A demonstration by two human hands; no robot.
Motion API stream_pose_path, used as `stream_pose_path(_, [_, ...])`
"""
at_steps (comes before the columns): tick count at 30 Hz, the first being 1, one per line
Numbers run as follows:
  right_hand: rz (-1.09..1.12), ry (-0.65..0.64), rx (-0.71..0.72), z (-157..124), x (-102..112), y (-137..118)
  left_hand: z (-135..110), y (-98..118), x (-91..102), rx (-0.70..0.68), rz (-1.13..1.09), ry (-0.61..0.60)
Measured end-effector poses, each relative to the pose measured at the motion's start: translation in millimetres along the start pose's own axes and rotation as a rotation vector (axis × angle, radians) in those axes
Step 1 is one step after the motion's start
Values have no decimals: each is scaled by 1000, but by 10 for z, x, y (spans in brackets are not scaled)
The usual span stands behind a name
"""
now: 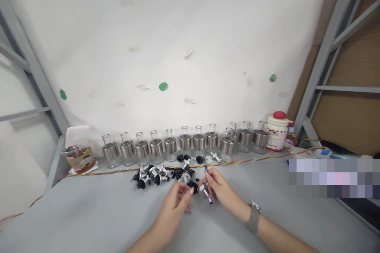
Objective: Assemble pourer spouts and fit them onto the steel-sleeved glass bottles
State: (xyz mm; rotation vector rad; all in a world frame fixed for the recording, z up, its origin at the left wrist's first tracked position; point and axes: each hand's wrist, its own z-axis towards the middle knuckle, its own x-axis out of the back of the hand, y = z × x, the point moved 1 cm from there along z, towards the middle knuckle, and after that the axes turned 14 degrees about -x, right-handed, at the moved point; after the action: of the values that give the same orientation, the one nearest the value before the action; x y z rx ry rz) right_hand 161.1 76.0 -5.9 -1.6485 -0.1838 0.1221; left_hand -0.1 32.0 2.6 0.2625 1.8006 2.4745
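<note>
My right hand (pixel 219 186) is closed around a silver pour spout (pixel 205 192) with a black tip that points down toward me. A small black piece (pixel 206 168) sticks up at its thumb and index finger. Just to the left, my left hand (pixel 177 202) is curled, thumb and fingertips close together beside a black round stopper part (pixel 194 186); whether the fingers grip it is hidden. Behind the hands lie black plastic pieces (pixel 178 173) and a clear disc-shaped part (pixel 185 178). A pile of silver and black pour spouts (pixel 152 173) spreads to the left.
A row of glass bottles with metal sleeves (pixel 155 147) stands along the wall. Loose black caps (pixel 199 159) and another spout (pixel 215 157) lie before them. A twisted cable (pixel 246 161) crosses the table (pixel 97 209). A plastic cup (pixel 79 159) stands left, a lidded mug (pixel 276 133) right.
</note>
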Motion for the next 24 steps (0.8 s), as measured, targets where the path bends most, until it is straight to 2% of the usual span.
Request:
stream_pose_path(3, [16,-130,71,-149,-61,-150,1,2,7,13,-124,11])
stream_pose_path(6, [18,-255,66,-284,-127,-227,1,-1,-13,114,-293,-91])
stream_pose_path(9, [-12,-263,45,-308,-141,-212,2,10,-32,176,-299,-184])
stream_pose_path(13, [-47,-81,81,-242,-59,-248,45,54,4,92,-192,-71])
stream_pose_path(15, [-48,-54,66,-235,-29,-312,74,86,39,14,-176,-13])
stream_pose_path(19, [-8,-211,1,-300,-61,-405,101,142,104,-60,-183,51])
stream_pose_path(21, [-14,-278,-14,-330,-89,-403,100,162,127,-77,-171,43])
stream_pose_path(24, [-23,-313,-29,-326,-98,-360,94,181,145,-80,-177,11])
